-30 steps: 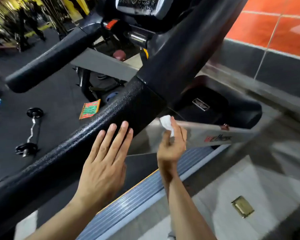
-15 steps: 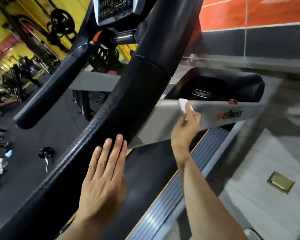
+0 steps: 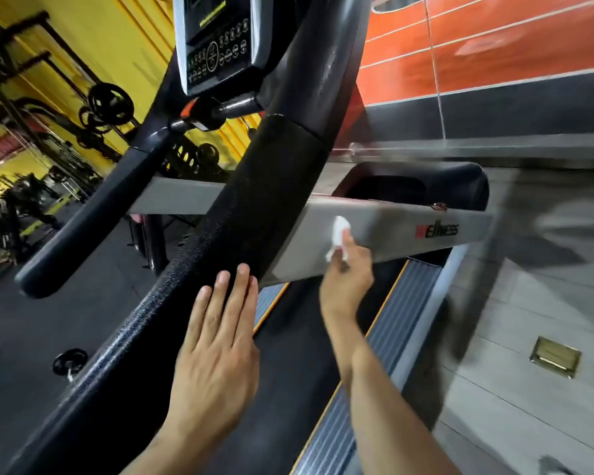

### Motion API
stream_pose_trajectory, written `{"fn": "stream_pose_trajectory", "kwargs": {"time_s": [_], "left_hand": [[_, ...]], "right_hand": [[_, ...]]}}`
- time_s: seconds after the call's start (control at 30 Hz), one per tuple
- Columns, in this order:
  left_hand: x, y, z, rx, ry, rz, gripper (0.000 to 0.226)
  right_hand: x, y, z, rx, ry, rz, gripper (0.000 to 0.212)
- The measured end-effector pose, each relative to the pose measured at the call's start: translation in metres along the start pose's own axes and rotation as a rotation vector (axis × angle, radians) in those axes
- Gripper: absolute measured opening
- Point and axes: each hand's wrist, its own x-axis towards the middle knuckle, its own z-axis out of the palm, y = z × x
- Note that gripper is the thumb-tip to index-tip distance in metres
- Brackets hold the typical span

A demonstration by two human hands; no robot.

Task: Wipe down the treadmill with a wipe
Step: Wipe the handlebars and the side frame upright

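A small white wipe (image 3: 338, 234) is pinched in my right hand (image 3: 345, 281) and pressed against the treadmill's grey upright post (image 3: 391, 231), left of its red and black logo. My left hand (image 3: 216, 341) lies flat with straight fingers on the thick black padded handrail (image 3: 192, 279) that runs diagonally across the view. The treadmill's console (image 3: 216, 39) sits at the top centre. Below my arms are the dark belt (image 3: 299, 365) and the ribbed grey side rail (image 3: 388, 330).
A second black handrail (image 3: 93, 214) reaches out to the left. The black motor cover (image 3: 460, 183) lies behind the post. Orange and grey wall tiles (image 3: 494, 63) close the right side. A brass floor plate (image 3: 554, 356) sits on the grey floor. Weight racks stand at the left.
My view has tilted up, bringing the console in. My right hand has slid the wipe from the post's top edge down onto its grey face. My left hand stays flat on the handrail.
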Motion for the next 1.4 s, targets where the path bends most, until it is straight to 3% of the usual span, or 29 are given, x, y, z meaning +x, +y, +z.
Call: {"fn": "stream_pose_trajectory", "kwargs": {"time_s": [0.1,0.2,0.27,0.4,0.47,0.57,0.67,0.73,0.83,0.97,1.1,1.3,1.4], "left_hand": [[0.002,0.003,0.003,-0.014,0.021,-0.015,0.079],[0.000,0.004,0.003,-0.018,0.010,-0.032,0.080],[0.003,0.005,0.003,-0.006,0.025,-0.044,0.078],[0.009,0.014,0.003,-0.018,0.005,-0.071,0.072],[0.015,0.019,0.006,-0.039,0.016,-0.070,0.073],[0.022,0.026,0.013,-0.078,0.033,-0.009,0.072],[0.029,0.028,0.019,-0.085,0.033,0.038,0.071],[0.032,0.033,0.021,-0.083,0.013,0.046,0.069],[0.035,0.041,0.034,-0.129,-0.034,0.064,0.071],[0.052,0.061,0.057,-0.188,-0.067,0.023,0.071],[0.077,0.085,0.074,-0.193,-0.090,-0.044,0.081],[0.107,0.108,0.113,-0.123,0.011,-0.135,0.077],[0.106,0.111,0.124,-0.061,0.088,-0.150,0.071]], "right_hand": [[-0.065,-0.032,0.004,0.037,-0.212,-0.162,0.037],[-0.083,-0.029,0.002,0.053,-0.253,-0.262,0.040],[-0.056,-0.009,-0.004,0.029,-0.176,-0.162,0.042],[-0.010,0.029,-0.016,-0.078,-0.030,0.220,0.048],[-0.025,0.016,-0.013,-0.072,-0.097,0.114,0.048],[-0.065,-0.015,-0.007,-0.040,-0.360,-0.010,0.038],[-0.046,-0.009,-0.013,-0.117,-0.314,-0.220,0.031],[0.004,0.025,-0.022,-0.117,-0.243,-0.180,0.034],[0.060,0.031,-0.029,-0.182,-0.221,0.039,0.039],[0.045,0.003,-0.024,-0.153,-0.523,-0.326,0.044],[0.084,-0.021,-0.013,-0.249,-0.604,-0.612,0.041],[0.128,-0.015,0.015,-0.323,-0.752,-0.661,0.043],[0.181,0.039,-0.001,-0.370,-0.654,-0.585,0.045]]}}
